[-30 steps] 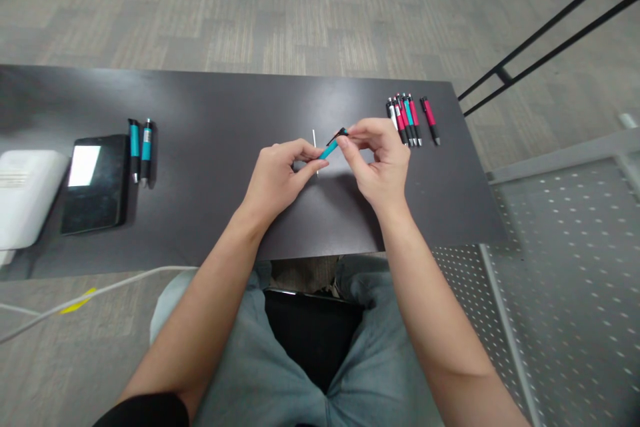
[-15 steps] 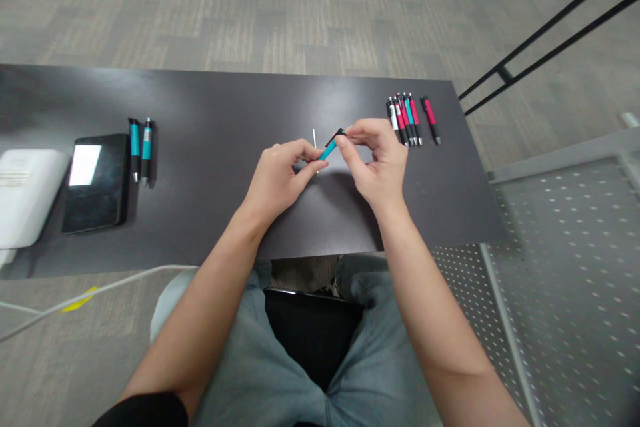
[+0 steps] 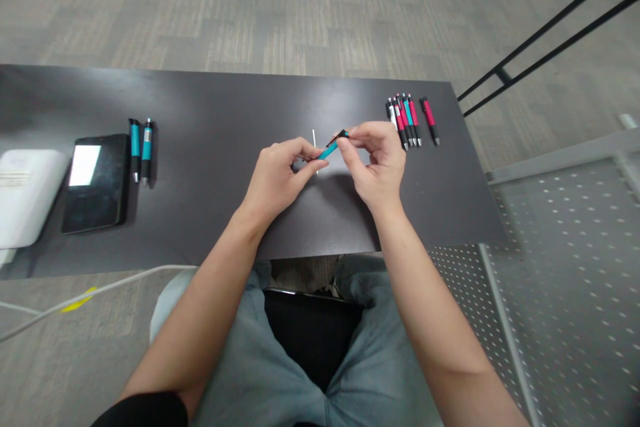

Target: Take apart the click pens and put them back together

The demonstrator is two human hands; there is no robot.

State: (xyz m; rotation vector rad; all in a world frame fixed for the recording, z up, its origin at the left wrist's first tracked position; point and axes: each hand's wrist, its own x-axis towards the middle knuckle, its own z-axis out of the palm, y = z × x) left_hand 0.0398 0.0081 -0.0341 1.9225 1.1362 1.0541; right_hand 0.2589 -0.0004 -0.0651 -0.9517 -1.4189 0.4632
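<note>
Between my hands, over the dark table, is a teal pen barrel with a black clip. It slants up to the right. The thumb and fingers of my left hand pinch its lower end. At the clip end, my right hand closes thumb and fingertips on the barrel. A thin pale pen refill lies on the table just behind the barrel, partly covered by my left fingers. Whatever else my curled fingers may hold is hidden.
Several red, white and teal pens lie in a row at right, with one red pen apart. Two teal pens sit at left beside a black tablet and a white device. A white cable runs past the front edge.
My right hand has shifted very slightly left and down at the clip end. My left hand keeps its pinch in the same place.
</note>
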